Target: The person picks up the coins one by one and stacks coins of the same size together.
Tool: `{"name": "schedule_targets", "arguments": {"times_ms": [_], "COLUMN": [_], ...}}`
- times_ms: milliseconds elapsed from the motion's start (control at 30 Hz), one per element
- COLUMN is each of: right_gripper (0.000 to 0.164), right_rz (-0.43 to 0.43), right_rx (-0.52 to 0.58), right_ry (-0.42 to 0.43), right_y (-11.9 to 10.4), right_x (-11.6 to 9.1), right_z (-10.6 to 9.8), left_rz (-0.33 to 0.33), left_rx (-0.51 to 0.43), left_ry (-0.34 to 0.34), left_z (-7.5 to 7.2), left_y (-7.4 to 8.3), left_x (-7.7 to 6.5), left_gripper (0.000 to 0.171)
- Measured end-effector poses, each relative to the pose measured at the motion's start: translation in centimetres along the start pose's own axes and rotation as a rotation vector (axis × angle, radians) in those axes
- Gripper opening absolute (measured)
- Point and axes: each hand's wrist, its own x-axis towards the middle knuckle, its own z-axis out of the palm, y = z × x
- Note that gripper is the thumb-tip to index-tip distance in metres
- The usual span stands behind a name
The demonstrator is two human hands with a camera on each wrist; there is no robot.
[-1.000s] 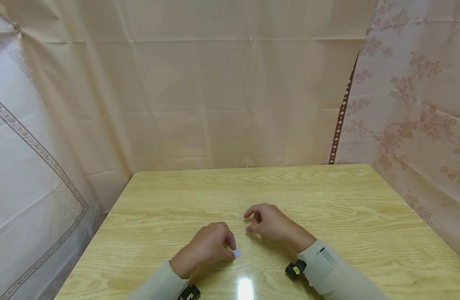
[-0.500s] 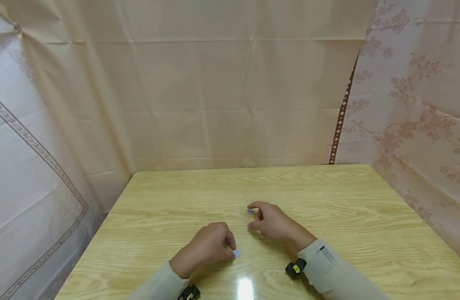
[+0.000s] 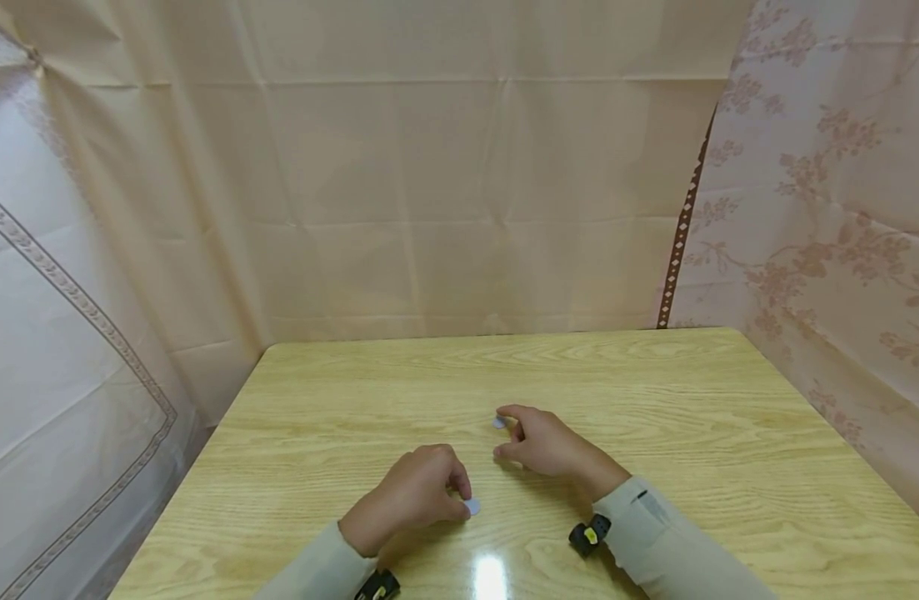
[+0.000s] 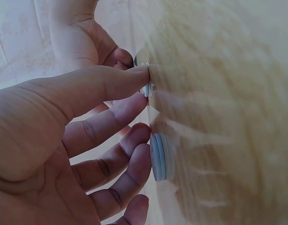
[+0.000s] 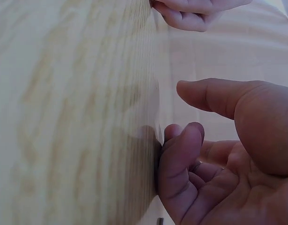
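Note:
My left hand (image 3: 417, 492) is low over the wooden table (image 3: 339, 392). Its thumb and index finger pinch a small whitish disc (image 3: 472, 506), whose edge shows in the left wrist view. Below the other fingers in that view, a light blue disc (image 4: 158, 157) lies on the tabletop; the head view hides it. Farther back and to the right is my right hand (image 3: 541, 442). Its index fingertip touches or nearly touches another small pale disc (image 3: 499, 422). The right thumb stands apart from the fingers, which are bent in the right wrist view.
A plain beige cloth (image 3: 459, 200) hangs behind the table. Patterned cloths flank it, a white one (image 3: 54, 358) at the left and a floral one (image 3: 841, 208) at the right. Black bands (image 3: 590, 535) sit at both wrists. Light glares off the table's near part (image 3: 491, 577).
The right hand has shifted slightly, and the pale disc at its index fingertip has come into view since one second ago. The left hand and its disc have stayed put.

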Motion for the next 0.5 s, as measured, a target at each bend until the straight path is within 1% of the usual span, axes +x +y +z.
{"name": "schedule_targets", "arguments": {"times_ms": [167,300,500], "right_gripper": [0.067,0.060,0.040], "right_rz": [-0.001,-0.010,-0.003], "right_rx": [-0.017,-0.029,-0.019], "right_ry": [-0.012,-0.014,-0.002], "right_y": [-0.05,0.03,0.23], "right_x": [0.08,0.16,0.25], "right_z": [-0.04,-0.07,-0.14], "left_rz": [-0.003,-0.001,-0.001], "left_rx": [-0.004,-0.003,0.001], "left_ry": [-0.001,0.001,0.004], "left_z": [0.06,0.10,0.14], "left_y": [-0.04,-0.07,-0.08], "left_x": [-0.01,0.01,0.01], "left_gripper": [0.013,0.013,0.013]}}
